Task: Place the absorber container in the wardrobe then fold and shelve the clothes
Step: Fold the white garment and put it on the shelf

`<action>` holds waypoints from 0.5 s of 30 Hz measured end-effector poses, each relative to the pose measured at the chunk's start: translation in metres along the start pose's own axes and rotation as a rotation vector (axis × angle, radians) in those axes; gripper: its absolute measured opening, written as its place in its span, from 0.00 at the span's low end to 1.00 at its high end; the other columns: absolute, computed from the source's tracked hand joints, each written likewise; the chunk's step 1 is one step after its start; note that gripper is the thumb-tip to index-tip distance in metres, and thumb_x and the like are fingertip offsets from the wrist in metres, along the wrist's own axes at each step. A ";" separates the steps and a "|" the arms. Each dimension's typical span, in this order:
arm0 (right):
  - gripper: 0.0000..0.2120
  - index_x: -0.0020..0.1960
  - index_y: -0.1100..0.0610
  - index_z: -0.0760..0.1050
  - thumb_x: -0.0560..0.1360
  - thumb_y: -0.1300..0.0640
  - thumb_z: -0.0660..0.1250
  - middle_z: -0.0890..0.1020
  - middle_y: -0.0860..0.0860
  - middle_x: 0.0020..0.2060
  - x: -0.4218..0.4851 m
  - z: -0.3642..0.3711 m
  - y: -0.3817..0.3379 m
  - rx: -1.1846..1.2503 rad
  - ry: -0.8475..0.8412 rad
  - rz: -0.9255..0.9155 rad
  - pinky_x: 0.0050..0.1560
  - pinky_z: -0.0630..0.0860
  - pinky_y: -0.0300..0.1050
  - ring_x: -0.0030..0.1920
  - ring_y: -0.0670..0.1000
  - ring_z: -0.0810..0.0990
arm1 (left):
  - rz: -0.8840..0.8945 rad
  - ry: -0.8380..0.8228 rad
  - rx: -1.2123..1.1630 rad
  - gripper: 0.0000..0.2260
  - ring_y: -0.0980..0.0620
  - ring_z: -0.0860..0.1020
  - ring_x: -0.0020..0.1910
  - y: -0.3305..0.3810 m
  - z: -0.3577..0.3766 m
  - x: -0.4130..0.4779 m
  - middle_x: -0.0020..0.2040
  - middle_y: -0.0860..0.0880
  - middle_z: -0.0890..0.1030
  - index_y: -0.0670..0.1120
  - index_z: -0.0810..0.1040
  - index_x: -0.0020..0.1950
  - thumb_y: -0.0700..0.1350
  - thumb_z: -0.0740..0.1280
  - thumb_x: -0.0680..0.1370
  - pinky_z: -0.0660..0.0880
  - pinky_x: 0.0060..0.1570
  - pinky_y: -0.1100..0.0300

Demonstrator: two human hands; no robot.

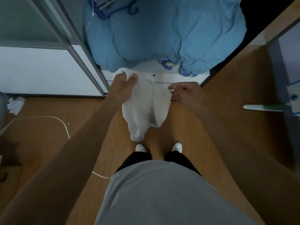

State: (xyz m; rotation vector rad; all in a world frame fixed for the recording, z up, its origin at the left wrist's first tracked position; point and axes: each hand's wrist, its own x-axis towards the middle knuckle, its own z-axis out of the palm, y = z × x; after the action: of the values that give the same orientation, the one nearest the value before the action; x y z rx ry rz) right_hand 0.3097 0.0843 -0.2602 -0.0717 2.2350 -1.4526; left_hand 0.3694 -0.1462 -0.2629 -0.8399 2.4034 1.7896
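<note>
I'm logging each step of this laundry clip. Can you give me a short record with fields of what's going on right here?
garment: white garment, unfolded, hanging above the floor
left hand: left hand grips its upper corner
right hand: right hand pinches its right edge, fingers curled
wardrobe: open, blue bedding bulging inside, blue hanger on top of it
floor: wooden floor with a white cable and crumpled paper at left
fold state: not yet folded or shelved

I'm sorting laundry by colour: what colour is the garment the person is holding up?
The garment is plain white, with no pattern visible; the head view shows it.
</note>
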 end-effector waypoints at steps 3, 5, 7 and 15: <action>0.10 0.49 0.64 0.83 0.81 0.63 0.64 0.87 0.56 0.40 0.000 -0.020 -0.002 0.040 -0.008 0.039 0.43 0.81 0.36 0.40 0.49 0.87 | -0.035 -0.002 -0.017 0.09 0.64 0.75 0.40 0.002 0.009 0.002 0.43 0.57 0.78 0.52 0.75 0.54 0.55 0.60 0.83 0.70 0.35 0.71; 0.11 0.47 0.59 0.83 0.80 0.53 0.67 0.87 0.47 0.35 0.001 -0.022 -0.002 0.008 -0.013 0.112 0.39 0.80 0.33 0.37 0.44 0.86 | -0.024 -0.012 -0.033 0.08 0.64 0.76 0.42 0.004 0.017 -0.001 0.43 0.59 0.78 0.54 0.74 0.55 0.56 0.61 0.83 0.70 0.38 0.68; 0.16 0.49 0.53 0.81 0.77 0.40 0.68 0.86 0.44 0.38 -0.001 -0.017 0.002 -0.006 -0.062 0.243 0.33 0.78 0.31 0.37 0.41 0.85 | 0.034 -0.047 -0.032 0.07 0.65 0.78 0.41 0.006 0.028 -0.004 0.44 0.59 0.79 0.53 0.75 0.54 0.55 0.61 0.83 0.72 0.38 0.70; 0.14 0.61 0.55 0.80 0.79 0.50 0.69 0.83 0.51 0.57 -0.017 -0.027 0.033 0.115 -0.024 0.219 0.65 0.76 0.48 0.59 0.50 0.81 | -0.016 -0.047 0.060 0.11 0.63 0.76 0.44 0.008 0.052 -0.015 0.45 0.60 0.77 0.51 0.74 0.60 0.56 0.61 0.83 0.70 0.39 0.69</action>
State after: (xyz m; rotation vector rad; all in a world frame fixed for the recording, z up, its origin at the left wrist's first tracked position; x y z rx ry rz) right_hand 0.3205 0.1266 -0.2747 0.1857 2.0625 -1.4472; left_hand 0.3636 -0.0925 -0.2687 -0.8002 2.4016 1.7020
